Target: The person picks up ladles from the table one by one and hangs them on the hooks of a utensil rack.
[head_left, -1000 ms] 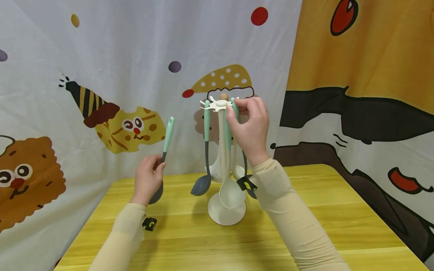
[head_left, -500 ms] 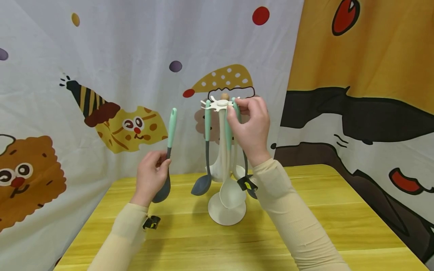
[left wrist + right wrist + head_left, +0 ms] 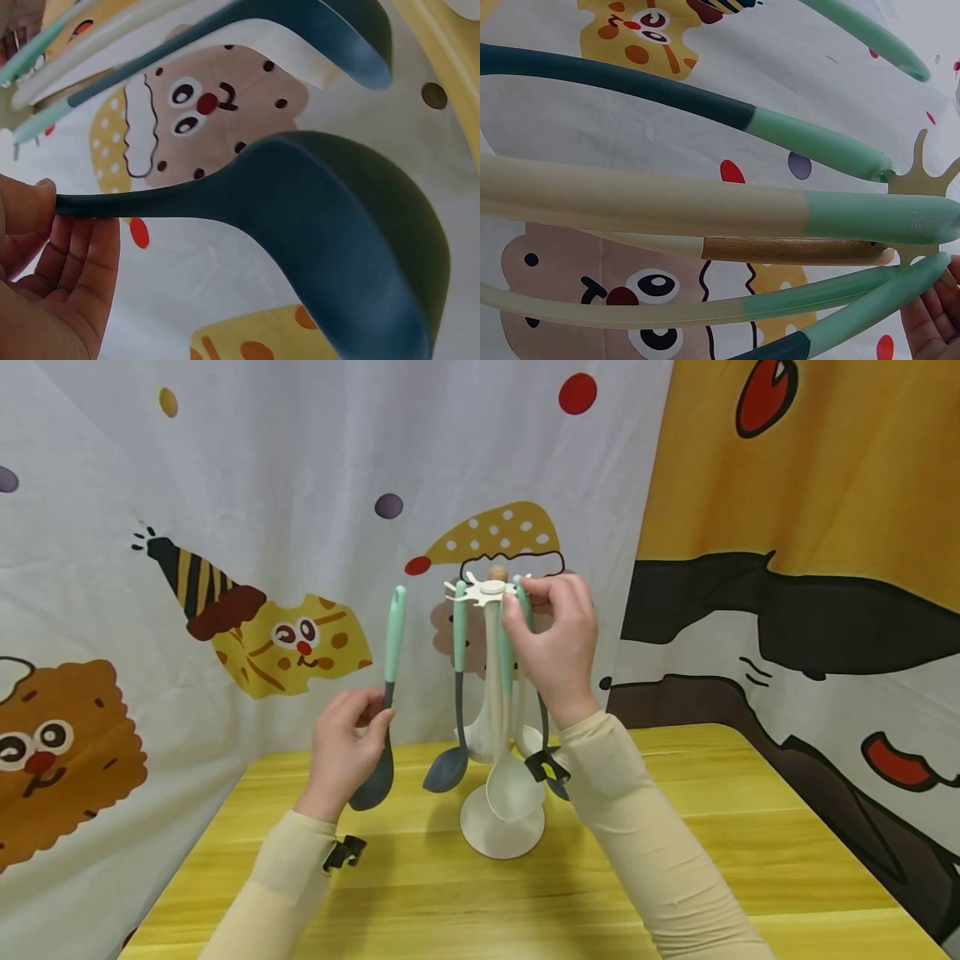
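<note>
My left hand [image 3: 347, 752] pinches a dark blue-grey ladle [image 3: 375, 781] by its shaft, thumb against fingers. The ladle is nearly upright, its mint handle on top, and apart from the cream utensil rack [image 3: 502, 835]. In the left wrist view, its deep bowl [image 3: 337, 225] points away from the hand. My right hand [image 3: 558, 635] is at the rack's top, pinching the upper end of a mint-handled utensil [image 3: 522, 602] beside the hooks. That utensil's dark lower part is mostly behind the right wrist, so its kind cannot be told.
From the rack hang a dark scooped utensil [image 3: 447, 768] on the left and a cream ladle [image 3: 513, 789] in front. Other pale utensils hang behind. The rack stands on a yellow wood-grain table [image 3: 420, 893], before a printed curtain [image 3: 300, 468].
My left hand has moved right and slightly up with the ladle, which now stands closer to the rack. The right hand has stayed at the rack's top.
</note>
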Demonstrator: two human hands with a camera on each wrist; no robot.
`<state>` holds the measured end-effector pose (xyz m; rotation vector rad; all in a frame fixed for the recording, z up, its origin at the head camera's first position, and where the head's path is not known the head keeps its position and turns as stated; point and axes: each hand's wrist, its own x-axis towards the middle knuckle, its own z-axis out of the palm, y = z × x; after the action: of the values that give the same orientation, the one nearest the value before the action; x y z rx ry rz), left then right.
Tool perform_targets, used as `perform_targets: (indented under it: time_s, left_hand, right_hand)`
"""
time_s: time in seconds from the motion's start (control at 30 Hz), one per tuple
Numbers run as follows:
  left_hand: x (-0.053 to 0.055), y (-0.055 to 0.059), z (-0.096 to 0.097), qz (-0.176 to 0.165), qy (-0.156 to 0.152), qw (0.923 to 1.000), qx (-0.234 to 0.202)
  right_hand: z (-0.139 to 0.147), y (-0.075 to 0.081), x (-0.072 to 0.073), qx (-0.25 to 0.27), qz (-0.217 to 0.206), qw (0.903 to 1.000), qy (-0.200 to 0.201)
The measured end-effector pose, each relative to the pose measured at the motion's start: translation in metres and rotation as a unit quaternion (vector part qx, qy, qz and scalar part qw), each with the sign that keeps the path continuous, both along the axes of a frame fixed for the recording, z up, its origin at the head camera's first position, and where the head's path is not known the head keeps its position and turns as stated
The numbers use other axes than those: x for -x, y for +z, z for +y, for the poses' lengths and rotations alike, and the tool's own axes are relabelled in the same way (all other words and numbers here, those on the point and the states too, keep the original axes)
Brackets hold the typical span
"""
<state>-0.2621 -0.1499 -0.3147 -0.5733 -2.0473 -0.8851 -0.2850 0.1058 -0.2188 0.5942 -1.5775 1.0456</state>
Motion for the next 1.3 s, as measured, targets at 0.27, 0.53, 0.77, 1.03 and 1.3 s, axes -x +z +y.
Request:
perform_targets:
  time_s: [0.27,0.53,0.77,1.03,1.3]
  left_hand:
    - [-0.008,0.006,0.013,0.013,-0.024,0.9996,-0.001]
    - [-0.015,0.009,0.027,0.015,-0.051,0.9986,0.006]
    - [-0.014,0.005,0.035,-0.008,-0.056,0.9984,-0.002]
    - [-0.012,0.003,0.039,-0.029,-0.056,0.9979,-0.011]
    - [-0.011,0.002,0.04,-0.036,-0.053,0.9978,-0.013]
  right_hand:
    - [0.0,0.0,-0.001,0.008,-0.004,0.9999,0.004]
    - [0.0,0.0,0.0,0.001,-0.005,1.0,-0.001]
    - [0.0,0.0,0.0,0.004,-0.004,1.0,-0.002]
    - [0.0,0.0,0.0,0.002,-0.004,1.0,-0.002]
    - [0.0,0.0,0.001,0.002,-0.002,1.0,-0.004]
